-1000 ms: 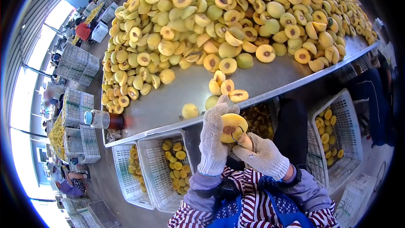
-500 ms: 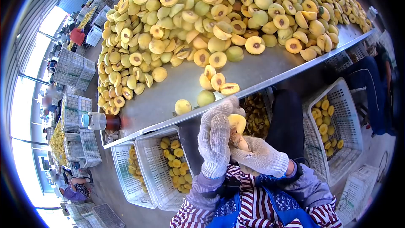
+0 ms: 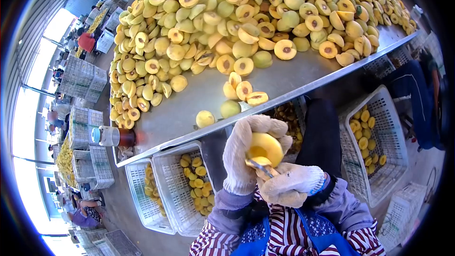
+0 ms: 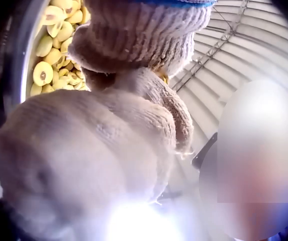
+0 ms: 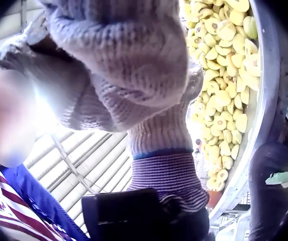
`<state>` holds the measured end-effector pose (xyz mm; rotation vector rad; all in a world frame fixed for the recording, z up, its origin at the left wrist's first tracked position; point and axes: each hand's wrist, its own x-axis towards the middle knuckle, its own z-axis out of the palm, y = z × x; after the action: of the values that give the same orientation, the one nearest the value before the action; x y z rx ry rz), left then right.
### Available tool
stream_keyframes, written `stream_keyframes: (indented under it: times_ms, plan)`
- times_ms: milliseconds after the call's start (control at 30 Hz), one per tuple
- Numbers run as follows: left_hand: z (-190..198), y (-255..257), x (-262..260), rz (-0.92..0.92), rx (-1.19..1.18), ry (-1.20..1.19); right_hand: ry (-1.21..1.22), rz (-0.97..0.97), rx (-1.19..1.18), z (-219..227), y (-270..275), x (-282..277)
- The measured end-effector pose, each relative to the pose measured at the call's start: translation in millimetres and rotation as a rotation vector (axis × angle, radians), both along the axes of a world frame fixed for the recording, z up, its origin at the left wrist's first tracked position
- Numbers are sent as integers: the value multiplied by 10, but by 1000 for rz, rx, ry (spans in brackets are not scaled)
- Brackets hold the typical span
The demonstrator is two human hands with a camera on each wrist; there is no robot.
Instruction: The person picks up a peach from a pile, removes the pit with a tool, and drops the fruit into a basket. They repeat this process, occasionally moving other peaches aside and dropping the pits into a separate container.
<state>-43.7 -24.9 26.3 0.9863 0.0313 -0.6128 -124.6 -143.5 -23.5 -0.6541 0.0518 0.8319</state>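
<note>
My gloved left hand [image 3: 239,154] holds a yellow peach half [image 3: 271,146] from behind, fingers curled over its far side, its cut hollow turned toward me. In my gloved right hand [image 3: 291,182] is a small pitting tool [image 3: 262,166] with a curved metal blade, its tip at the lower edge of the peach half. Both hands are close together in front of my body, just short of the table edge. In the left wrist view the left glove [image 4: 83,150] hides the fruit. The right wrist view shows the knuckles of the right glove [image 5: 129,65]; the tool is mostly hidden there.
A metal table [image 3: 189,114] carries a large heap of peach halves [image 3: 237,23], with several loose ones near its edge. White crates [image 3: 163,175] of halves stand below on the left, another crate [image 3: 393,142] on the right. A bottle [image 3: 113,136] of dark liquid stands at the left corner.
The peach half has turned in my left hand, its brown centre giving way to a yellow hollow. My right hand has rolled and shifted slightly down with the tool.
</note>
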Motion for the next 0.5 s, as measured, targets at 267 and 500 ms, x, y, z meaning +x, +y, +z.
stream_keyframes:
  times_ms: [267, 500]
  plan:
    - [-1133, 1541, 856, 411, 1106, -746, 79, 106, -274, 39, -335, 35]
    - [-945, 312, 1233, -25, 1304, -598, 75, 82, -530, 130, -143, 267]
